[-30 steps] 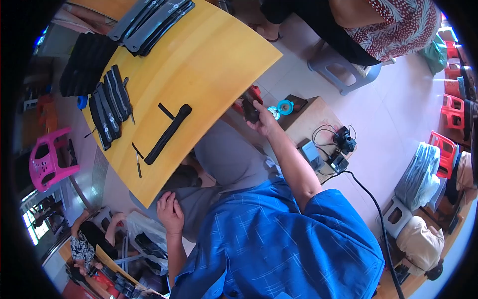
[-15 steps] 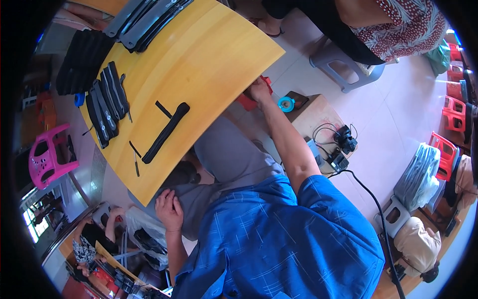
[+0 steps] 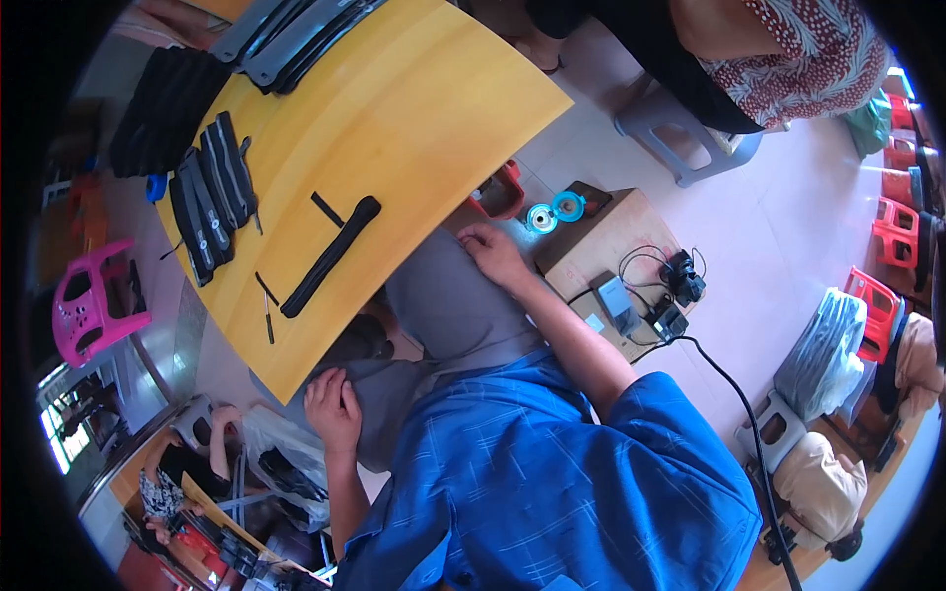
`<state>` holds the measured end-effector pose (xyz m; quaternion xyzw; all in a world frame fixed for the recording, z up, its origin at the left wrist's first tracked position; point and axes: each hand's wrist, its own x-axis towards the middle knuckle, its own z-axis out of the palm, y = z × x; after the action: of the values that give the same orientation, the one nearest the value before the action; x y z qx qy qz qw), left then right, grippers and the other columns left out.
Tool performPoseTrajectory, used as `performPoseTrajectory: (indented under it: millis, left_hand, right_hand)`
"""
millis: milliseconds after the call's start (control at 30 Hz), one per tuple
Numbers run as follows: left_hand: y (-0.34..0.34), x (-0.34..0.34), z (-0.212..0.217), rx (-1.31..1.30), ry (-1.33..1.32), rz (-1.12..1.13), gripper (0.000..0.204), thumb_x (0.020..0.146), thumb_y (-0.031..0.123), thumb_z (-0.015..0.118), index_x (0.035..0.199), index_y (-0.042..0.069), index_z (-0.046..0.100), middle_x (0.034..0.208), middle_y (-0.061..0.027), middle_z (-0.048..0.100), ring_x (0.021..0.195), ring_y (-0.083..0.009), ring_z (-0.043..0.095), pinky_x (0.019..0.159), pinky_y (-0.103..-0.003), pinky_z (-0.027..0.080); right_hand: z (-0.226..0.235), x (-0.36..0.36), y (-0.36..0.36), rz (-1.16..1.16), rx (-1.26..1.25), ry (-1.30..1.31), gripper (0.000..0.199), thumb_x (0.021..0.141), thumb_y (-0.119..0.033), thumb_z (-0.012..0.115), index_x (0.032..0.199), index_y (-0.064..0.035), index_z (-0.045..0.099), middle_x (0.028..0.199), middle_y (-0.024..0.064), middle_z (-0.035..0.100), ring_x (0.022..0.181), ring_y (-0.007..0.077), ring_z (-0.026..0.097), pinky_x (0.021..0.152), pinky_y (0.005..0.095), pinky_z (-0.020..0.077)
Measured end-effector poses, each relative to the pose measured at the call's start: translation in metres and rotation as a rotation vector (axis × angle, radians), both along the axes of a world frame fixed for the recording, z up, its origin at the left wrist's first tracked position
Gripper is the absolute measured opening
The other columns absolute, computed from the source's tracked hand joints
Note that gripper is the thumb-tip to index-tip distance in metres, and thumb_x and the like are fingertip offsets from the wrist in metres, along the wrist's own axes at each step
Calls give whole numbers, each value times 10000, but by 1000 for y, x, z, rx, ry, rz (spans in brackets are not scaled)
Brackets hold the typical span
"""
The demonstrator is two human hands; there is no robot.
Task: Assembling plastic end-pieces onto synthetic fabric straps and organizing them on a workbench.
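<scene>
My right hand (image 3: 493,252) lies on my right knee in grey trousers, fingers loose and holding nothing. It is just below a red object (image 3: 501,191) that sits at the yellow table's edge (image 3: 463,148). My left hand (image 3: 333,406) rests flat on my left thigh, empty, under the table's near edge. A long black strip (image 3: 330,254) lies on the table with a short black piece (image 3: 326,208) and thin black bits (image 3: 266,298) beside it.
A row of black parts (image 3: 212,192) and dark stacks (image 3: 291,34) sit at the table's far side. A wooden box (image 3: 616,231) to my right carries a blue tape roll (image 3: 567,205), adapters (image 3: 680,281) and cable. Another person sits on a grey stool (image 3: 680,128). A pink stool (image 3: 89,300) stands left.
My right hand carried the red object from beside the box to the table's edge, let it go and drew back onto my knee. The left hand stayed on my thigh.
</scene>
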<state>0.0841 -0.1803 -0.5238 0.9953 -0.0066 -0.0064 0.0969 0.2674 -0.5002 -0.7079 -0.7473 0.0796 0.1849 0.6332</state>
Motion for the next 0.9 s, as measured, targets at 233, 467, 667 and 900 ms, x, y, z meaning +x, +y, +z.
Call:
performPoseTrajectory:
  millis: [233,467,667,900]
  left_hand:
    - [-4,-7,15,-108,-112,46,168,911,60,672,1056,27,750,1037,-137,739,949,-351,692,886,-442,534]
    - [-25,16,68,-434,-320,111,147,866,-30,725,1009,-6,750,911,-145,753,801,-322,729,736,-377,581]
    - [8,55,73,-337,-568,336,219,873,31,763,1091,26,741,1026,-148,735,916,-316,723,783,-387,581]
    - [26,96,35,-184,-592,332,305,837,142,801,1121,57,730,1020,-108,676,962,-322,675,810,-429,558]
  right_hand:
    - [106,19,-12,602,-523,-184,412,963,-339,662,1218,-14,663,1111,272,726,1086,435,690,919,537,556]
    - [247,4,-8,1104,-237,-638,341,980,-290,678,1215,-42,678,1099,189,731,1030,387,710,876,484,569]
    - [294,30,69,829,-2,-874,177,911,-93,732,1075,-32,707,968,145,722,923,346,711,787,420,569]
    - [261,43,141,667,-287,-1132,282,812,-124,798,1066,-36,717,1014,136,705,985,356,688,841,457,561]
